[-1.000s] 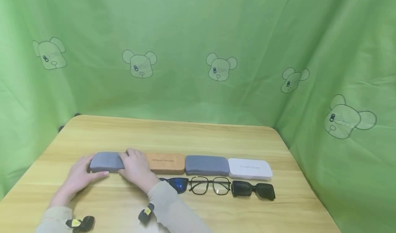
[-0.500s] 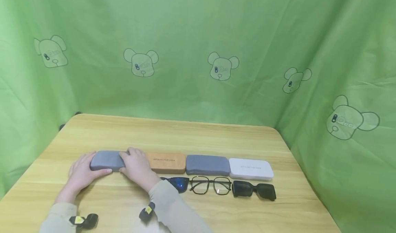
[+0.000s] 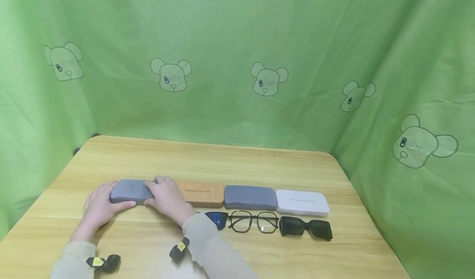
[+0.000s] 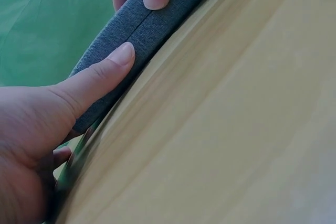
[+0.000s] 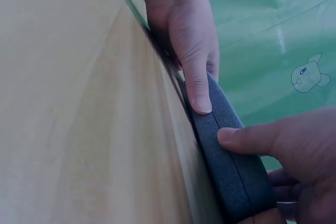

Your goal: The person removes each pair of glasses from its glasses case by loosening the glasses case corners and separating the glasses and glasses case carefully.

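A grey-blue glasses case (image 3: 131, 190) lies closed at the left end of a row on the table. My left hand (image 3: 99, 207) holds its left end, fingers round the far side and thumb on the front edge. With my right hand (image 3: 168, 195) I grip the same case near its right end. In the left wrist view, the left thumb presses the cloth-covered case (image 4: 149, 27) on its lower front half, below the thin seam. Both thumbs also lie on the front side of the case (image 5: 236, 177) in the right wrist view. Some fingers are hidden behind it.
An orange case (image 3: 202, 194), another grey-blue case (image 3: 250, 198) and a white case (image 3: 302, 201) continue the row. In front lie blue-lensed sunglasses (image 3: 218, 220) partly behind my right arm, clear glasses (image 3: 254, 222) and black sunglasses (image 3: 306, 227). A green curtain surrounds the table (image 3: 297, 258).
My left hand and forearm have shifted slightly right, the thumb reaching farther along the case's front edge. My right hand keeps its hold. The head view has moved a little.
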`<action>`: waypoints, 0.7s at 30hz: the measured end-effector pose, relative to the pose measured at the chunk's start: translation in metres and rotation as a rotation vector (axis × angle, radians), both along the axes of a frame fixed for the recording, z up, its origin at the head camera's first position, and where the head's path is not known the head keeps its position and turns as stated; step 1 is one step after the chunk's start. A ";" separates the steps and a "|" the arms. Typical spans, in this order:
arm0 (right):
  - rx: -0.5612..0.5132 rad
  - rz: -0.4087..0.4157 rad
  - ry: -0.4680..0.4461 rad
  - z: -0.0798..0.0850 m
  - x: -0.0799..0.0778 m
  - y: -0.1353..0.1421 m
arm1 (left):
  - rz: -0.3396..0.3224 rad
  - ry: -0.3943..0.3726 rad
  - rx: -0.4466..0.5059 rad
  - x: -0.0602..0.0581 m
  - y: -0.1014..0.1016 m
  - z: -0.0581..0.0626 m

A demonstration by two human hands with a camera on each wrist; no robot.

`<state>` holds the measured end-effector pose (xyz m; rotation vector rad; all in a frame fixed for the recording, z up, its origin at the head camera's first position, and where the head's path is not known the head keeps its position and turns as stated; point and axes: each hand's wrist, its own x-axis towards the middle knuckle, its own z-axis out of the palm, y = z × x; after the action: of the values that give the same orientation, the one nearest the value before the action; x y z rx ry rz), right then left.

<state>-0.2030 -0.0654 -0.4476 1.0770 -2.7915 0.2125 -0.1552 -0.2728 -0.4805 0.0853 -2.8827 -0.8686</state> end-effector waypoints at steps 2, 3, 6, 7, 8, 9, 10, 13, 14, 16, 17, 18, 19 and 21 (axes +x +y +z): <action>-0.008 0.006 -0.015 0.002 0.000 0.001 | 0.002 0.003 0.002 0.000 0.000 0.000; -0.010 0.010 -0.018 0.002 -0.001 0.001 | 0.002 0.004 0.003 0.000 0.000 0.000; -0.008 0.021 -0.029 0.003 -0.001 0.003 | 0.004 0.016 0.001 0.000 0.000 -0.001; -0.003 0.026 -0.025 0.003 -0.002 0.003 | 0.004 0.019 0.001 0.000 0.000 -0.001; 0.002 0.033 -0.019 0.003 -0.002 0.003 | 0.005 0.022 0.000 0.000 0.000 -0.002; 0.009 0.041 -0.010 0.002 -0.002 0.003 | 0.006 0.026 -0.001 0.000 0.000 -0.002; 0.019 0.047 -0.002 0.003 -0.002 0.003 | 0.007 0.029 -0.003 0.000 0.000 -0.002; 0.049 0.064 0.023 0.003 -0.003 0.004 | 0.008 0.038 -0.005 -0.001 0.000 -0.002; 0.058 0.070 0.027 0.003 -0.004 0.004 | 0.009 0.039 -0.007 -0.001 0.000 -0.002; 0.074 0.080 0.028 0.003 -0.005 0.005 | 0.010 0.039 -0.009 -0.002 0.001 -0.001; 0.079 0.085 0.023 0.004 -0.006 0.005 | 0.009 0.040 -0.008 -0.002 0.001 -0.001; 0.081 0.091 0.017 0.004 -0.006 0.005 | 0.010 0.039 -0.009 -0.002 0.001 -0.001; 0.083 0.096 0.007 0.004 -0.007 0.006 | 0.011 0.040 -0.011 -0.002 0.001 -0.001; 0.085 0.106 -0.007 0.004 -0.008 0.006 | 0.013 0.037 -0.009 -0.001 0.001 -0.001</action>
<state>-0.2108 -0.0593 -0.4431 1.2470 -2.7753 0.1105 -0.1563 -0.2721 -0.4812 0.0863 -2.8478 -0.8457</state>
